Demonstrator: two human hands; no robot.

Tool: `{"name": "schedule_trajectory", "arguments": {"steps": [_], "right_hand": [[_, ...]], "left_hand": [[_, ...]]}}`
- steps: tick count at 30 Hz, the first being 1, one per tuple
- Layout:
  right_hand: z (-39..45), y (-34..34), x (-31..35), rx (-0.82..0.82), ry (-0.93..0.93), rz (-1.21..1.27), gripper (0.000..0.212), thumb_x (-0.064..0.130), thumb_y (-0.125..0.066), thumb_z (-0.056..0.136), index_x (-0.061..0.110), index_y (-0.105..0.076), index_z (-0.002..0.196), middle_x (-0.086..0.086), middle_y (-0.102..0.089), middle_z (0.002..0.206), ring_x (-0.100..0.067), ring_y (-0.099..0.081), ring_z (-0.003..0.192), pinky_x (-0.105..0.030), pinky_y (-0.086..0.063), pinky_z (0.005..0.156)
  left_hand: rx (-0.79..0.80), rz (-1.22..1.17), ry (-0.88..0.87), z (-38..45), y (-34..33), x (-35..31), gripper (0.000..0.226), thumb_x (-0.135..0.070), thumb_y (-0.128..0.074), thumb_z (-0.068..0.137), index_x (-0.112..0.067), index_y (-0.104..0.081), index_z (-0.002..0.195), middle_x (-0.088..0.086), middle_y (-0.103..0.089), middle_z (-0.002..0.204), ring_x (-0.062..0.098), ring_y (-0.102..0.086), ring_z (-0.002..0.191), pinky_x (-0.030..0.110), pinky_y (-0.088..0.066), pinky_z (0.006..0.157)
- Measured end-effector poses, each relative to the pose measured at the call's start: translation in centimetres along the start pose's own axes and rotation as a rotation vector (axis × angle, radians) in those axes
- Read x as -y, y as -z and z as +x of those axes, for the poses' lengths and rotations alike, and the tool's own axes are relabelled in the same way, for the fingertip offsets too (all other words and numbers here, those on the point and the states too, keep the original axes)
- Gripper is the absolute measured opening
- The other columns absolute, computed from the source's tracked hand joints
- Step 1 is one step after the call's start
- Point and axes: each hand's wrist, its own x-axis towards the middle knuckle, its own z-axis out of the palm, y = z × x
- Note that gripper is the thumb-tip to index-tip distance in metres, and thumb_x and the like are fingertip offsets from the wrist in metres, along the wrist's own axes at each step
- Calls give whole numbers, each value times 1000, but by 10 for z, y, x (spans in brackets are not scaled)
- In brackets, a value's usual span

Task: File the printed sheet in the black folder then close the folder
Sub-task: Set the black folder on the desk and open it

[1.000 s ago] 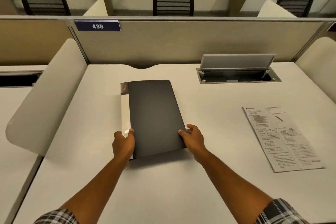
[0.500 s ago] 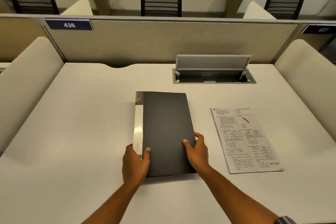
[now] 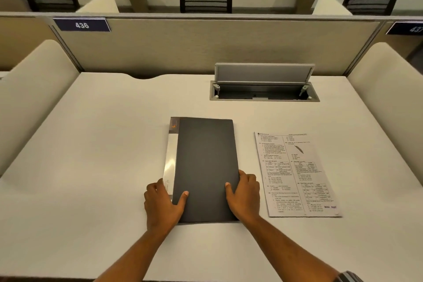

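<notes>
The black folder (image 3: 204, 162) lies closed and flat on the white desk, its white spine strip along the left side. My left hand (image 3: 163, 207) grips its near left corner, thumb on the cover. At the near right edge sits my right hand (image 3: 244, 196), thumb on top and fingers curled around the edge. The printed sheet (image 3: 295, 173) lies flat on the desk just right of the folder, text side up, close to my right hand but apart from it.
An open cable box (image 3: 264, 91) with a raised grey flap is set into the white desk (image 3: 96, 155) behind the sheet. Cream side dividers (image 3: 34, 98) flank the desk and a beige partition (image 3: 206, 46) labelled 436 closes the back.
The folder has been slid rightward and squared up, ending beside the sheet. Both hands stayed on its near corners; the view has panned right.
</notes>
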Motion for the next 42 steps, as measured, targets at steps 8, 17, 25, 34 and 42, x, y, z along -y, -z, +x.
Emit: {"name": "schedule_trajectory", "arguments": {"steps": [8,17,25,34,42], "right_hand": [[-1,2,-16,24,96,-100,71,55,-63,92,21,-39,150,-6,-45,141,-24,-54,122,-34,-54,95],[0,5,-25,36,145,-48,67,53,-60,96,23,-40,152,-7,-45,141,-24,-55,122,-33,-52,97],[3,8,-30,77,163,-62,63,55,-51,99,24,-41,152,-5,-46,142,-22,-54,124,-32,-50,101],[11,31,-11,198,-85,391,50,54,-32,105,19,-62,84,-11,-64,91,-24,-62,87,-46,-53,85],[10,31,22,278,-293,795,48,49,-33,108,22,-72,108,0,-76,100,-21,-71,95,-32,-56,77]], "left_hand": [[3,84,-64,-3,4,7,106,-76,-58,74,-8,-27,150,18,-42,142,35,-46,124,45,-49,98],[200,245,-423,-30,0,24,130,-98,-34,65,-19,19,154,1,25,163,21,22,151,42,2,124],[186,203,-403,-30,-7,27,127,-96,-37,69,-20,15,156,-2,20,165,20,16,152,41,-7,122],[220,67,-430,-28,1,30,118,-89,-44,75,-22,10,157,-8,17,165,14,15,152,39,-11,122],[230,-292,-445,-26,7,42,101,-73,-56,83,-32,-1,158,-17,5,166,6,5,152,36,-13,120]]}}
